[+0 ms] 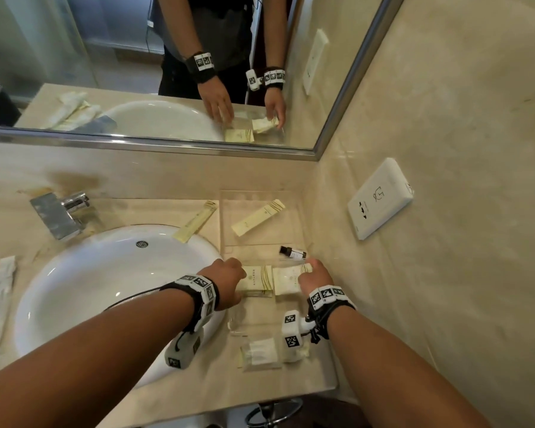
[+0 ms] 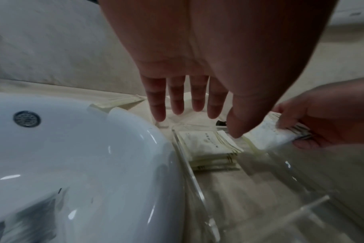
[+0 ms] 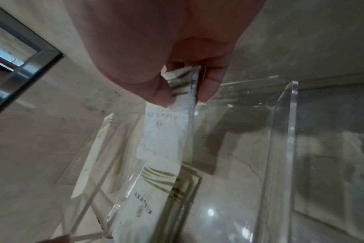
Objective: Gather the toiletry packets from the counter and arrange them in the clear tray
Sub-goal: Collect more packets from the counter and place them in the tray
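A white packet (image 3: 166, 131) is pinched at its crimped top edge between thumb and fingers of the right hand (image 1: 317, 278), hanging down into the clear tray (image 3: 285, 125). The left hand (image 2: 197, 69) is held over the tray's near compartment with fingers straight and spread, nothing gripped. A small stack of flat packets (image 2: 210, 144) is already lying inside the tray beside the sink (image 2: 73, 156). More packets are still out on the tabletop: a long one (image 1: 195, 222) at the sink's rim, a clear-wrapped one (image 1: 260, 353) near the front edge. A small dark-capped bottle (image 1: 292, 252) lies in the tray. The packets are judged light, thin and limp, the film probably slick; a pinch on the sealed end seam should hold best. The tray's walls look rigid and hard-edged.
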Available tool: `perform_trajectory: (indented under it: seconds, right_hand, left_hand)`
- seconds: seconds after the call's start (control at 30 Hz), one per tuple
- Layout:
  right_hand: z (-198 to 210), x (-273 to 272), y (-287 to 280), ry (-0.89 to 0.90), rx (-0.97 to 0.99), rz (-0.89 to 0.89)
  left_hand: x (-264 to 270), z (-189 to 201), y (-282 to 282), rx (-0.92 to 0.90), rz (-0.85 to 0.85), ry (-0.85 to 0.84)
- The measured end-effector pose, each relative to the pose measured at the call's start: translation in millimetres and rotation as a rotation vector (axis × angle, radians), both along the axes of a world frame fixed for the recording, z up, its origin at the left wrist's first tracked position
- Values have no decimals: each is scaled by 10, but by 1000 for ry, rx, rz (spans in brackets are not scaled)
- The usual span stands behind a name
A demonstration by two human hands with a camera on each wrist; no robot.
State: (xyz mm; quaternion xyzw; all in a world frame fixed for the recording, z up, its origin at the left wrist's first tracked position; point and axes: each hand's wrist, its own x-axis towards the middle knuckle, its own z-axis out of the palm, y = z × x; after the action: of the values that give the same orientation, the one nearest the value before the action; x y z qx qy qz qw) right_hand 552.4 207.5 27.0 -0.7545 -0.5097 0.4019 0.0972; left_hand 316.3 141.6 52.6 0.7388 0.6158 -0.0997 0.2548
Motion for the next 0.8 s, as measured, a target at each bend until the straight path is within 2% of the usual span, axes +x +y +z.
perform_trajectory:
  seconds: [0.2,0.37,0.67,0.8]
  right_hand:
    - [-159,-65,-3,-51,-34,-3]
    - [-285,-109,24,-122,15,-33]
    - [-358,-97,76,-270,-4,44]
    - [-354,-109,63,-317,16,50]
  left_hand:
    - [221,-181,7,6,-266,106]
    - [322,-366,10,47,-366,150]
    - [354,-595,3,59,-374,155]
    - [333,-619,62,136,-296,66]
